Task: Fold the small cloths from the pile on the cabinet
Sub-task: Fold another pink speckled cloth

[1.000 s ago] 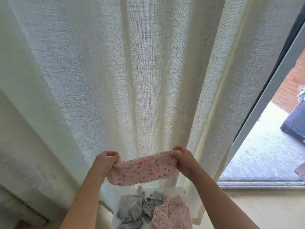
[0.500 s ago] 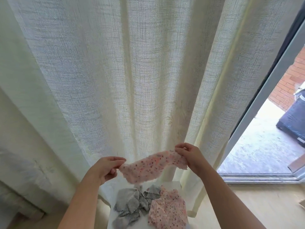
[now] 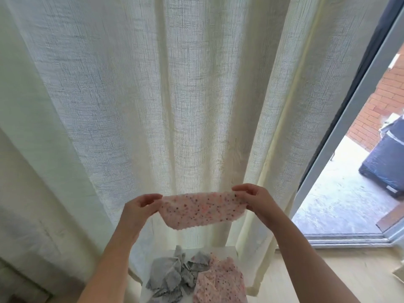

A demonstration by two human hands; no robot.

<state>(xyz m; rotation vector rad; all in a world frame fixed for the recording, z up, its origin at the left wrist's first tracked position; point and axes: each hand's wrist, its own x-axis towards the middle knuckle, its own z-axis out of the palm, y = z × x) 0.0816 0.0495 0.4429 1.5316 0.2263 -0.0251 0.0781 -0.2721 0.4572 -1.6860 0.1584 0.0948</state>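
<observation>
A small pink cloth with coloured dots [image 3: 201, 209] is stretched flat in the air between both hands, above the pile. My left hand [image 3: 137, 207] pinches its left end and my right hand [image 3: 254, 199] pinches its right end. Below, on the white cabinet top [image 3: 225, 251], lie crumpled grey cloths [image 3: 172, 274] on the left and more pink dotted cloths [image 3: 220, 281] on the right. The cabinet's front part is cut off by the frame edge.
A pale sheer curtain [image 3: 175, 95] hangs right behind the cabinet and fills most of the view. An open sliding door [image 3: 354, 119] at the right shows a patio with a dark covered object [image 3: 387, 162]. Light wooden floor [image 3: 328, 272] lies to the cabinet's right.
Half a second ago the cloth hung slack and twisted between the hands. Now the hands have drawn apart and it is pulled taut and level again.
</observation>
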